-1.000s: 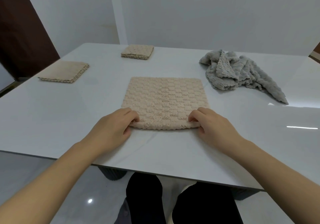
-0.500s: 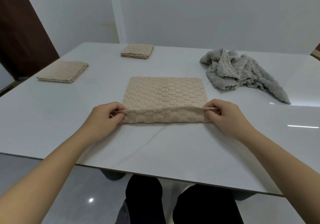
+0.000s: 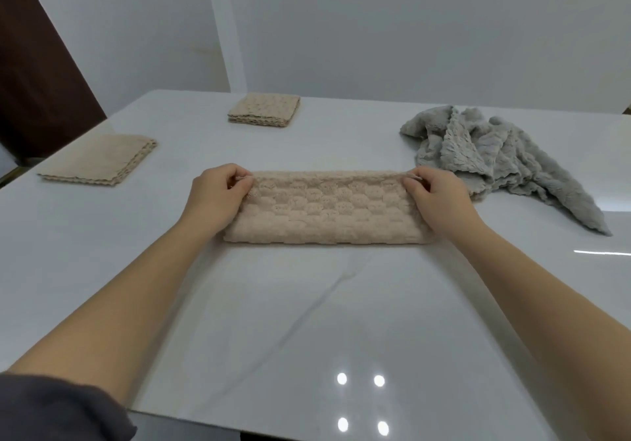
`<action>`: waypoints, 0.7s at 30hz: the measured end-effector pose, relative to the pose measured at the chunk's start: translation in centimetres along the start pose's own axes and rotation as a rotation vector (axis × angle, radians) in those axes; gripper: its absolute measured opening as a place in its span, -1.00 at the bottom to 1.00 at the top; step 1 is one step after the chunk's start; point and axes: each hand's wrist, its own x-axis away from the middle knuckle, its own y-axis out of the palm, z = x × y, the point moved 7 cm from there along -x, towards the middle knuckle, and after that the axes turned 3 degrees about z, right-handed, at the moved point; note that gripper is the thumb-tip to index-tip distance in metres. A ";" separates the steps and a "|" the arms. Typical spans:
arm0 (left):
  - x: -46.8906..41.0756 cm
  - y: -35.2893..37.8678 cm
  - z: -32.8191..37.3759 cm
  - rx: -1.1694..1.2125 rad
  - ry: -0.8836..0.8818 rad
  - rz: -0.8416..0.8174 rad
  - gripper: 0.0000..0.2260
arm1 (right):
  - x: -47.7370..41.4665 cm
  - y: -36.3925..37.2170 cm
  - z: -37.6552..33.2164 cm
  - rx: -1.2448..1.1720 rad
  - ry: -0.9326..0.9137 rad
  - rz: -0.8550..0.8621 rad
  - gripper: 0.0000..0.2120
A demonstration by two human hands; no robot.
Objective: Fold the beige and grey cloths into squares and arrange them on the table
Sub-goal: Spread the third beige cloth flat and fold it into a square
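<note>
A beige cloth (image 3: 327, 208) is laid across the middle of the bench (image 3: 307, 321), doubled into a long strip with its fold along the near side. Its far corners are pinched, one by the left hand (image 3: 218, 191) and one by the right hand (image 3: 433, 194), with fingers curled round the edges, apparently so that the upper layer can be lined up with the one beneath. One more fold across the strip is judged necessary for a square. A folded square (image 3: 99, 160) is set near the left edge and a second square (image 3: 264, 111) at the far side, well apart. The grey cloths (image 3: 495, 160) are heaped unfolded at the right, just beside the right hand.
</note>
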 end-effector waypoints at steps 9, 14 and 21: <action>-3.8 2.6 -1.2 -0.216 0.052 0.108 -0.85 | -4.2 2.2 1.3 0.128 -0.039 0.079 -0.84; -4.3 3.2 -1.4 -0.279 0.094 0.109 -0.85 | -4.8 2.9 1.7 0.247 -0.079 0.096 -0.82; -4.7 3.3 -1.5 -0.338 0.083 0.104 -0.82 | -5.1 3.2 1.9 0.315 -0.049 0.072 -0.79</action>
